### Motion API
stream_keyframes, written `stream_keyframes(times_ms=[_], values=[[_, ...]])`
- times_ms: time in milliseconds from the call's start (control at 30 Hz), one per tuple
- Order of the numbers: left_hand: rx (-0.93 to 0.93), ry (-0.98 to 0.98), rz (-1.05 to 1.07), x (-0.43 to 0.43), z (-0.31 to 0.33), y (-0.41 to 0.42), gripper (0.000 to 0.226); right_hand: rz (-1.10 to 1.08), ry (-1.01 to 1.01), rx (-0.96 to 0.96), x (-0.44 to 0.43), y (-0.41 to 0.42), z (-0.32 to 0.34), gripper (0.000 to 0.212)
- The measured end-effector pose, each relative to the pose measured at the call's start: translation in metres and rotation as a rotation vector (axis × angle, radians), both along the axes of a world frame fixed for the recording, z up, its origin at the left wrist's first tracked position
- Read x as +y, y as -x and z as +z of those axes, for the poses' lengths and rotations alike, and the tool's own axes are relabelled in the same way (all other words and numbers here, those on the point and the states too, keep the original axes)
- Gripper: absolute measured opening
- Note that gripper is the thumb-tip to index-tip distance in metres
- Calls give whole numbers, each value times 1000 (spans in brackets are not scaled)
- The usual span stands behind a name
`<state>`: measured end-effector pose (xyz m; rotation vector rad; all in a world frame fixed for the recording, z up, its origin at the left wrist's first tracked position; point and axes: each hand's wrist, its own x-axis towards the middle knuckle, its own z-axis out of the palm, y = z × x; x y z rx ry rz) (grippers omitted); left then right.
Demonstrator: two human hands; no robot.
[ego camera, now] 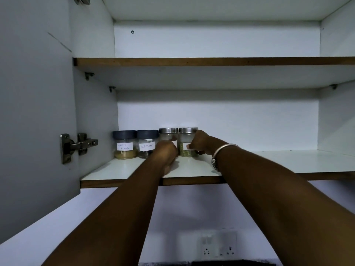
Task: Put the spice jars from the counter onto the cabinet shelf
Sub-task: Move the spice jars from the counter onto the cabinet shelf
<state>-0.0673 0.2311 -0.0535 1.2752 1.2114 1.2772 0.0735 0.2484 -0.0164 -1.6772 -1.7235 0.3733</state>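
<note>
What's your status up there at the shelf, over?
Right hand gripping steel-lidded glass jar of green herbs. Left hand at neighbouring steel-lidded glass jar, grip hidden. Both stand on white cabinet shelf. Nothing blocking.

Both bare forearms rise from the lower frame, converging at centre. Left hand [166, 153]: back to camera, fingers curled, grip hidden. Right hand [200, 142], just right of it: fingers wrapped round herb jar [184, 151], wrist bent.
</note>
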Motion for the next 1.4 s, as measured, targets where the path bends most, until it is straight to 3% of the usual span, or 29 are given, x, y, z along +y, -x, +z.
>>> stream_keyframes(times_ms=[100, 133, 333, 467, 567, 700, 833, 1000, 1100, 1300, 1400], values=[[-10, -50, -27, -11, -2, -2, 24, -83, -81, 206, -11, -3, -6, 64], [-31, -73, -38, -16, -3, -2, 20, -95, -138, 301, -16, -6, -8, 64], [-82, -401, -173, -89, 0, -12, 20, 118, -178, 571, -122, -4, -31, 29], [-114, -522, -267, -183, -66, -13, 22, 244, -270, 630, -216, 0, -85, 23], [-90, -594, -345, -241, -143, -10, 29, 249, -260, 551, -270, -2, -149, 30], [-87, -357, -309, -297, -270, -18, 37, 101, -96, 454, -323, -11, -283, 30], [191, -25, -431, -345, -409, -15, 28, -72, 312, 258, -363, -25, -425, 44], [407, 352, -513, -385, -529, -8, 41, -80, 641, -336, -404, -33, -546, 77], [405, 417, -545, -392, -554, -5, 43, -50, 606, -551, -420, -29, -585, 94], [358, 426, -564, -387, -559, -9, 63, -62, 434, -546, -418, -30, -589, 79], [268, 377, -567, -385, -534, -1, 78, -52, 430, -285, -414, -29, -555, 73]])
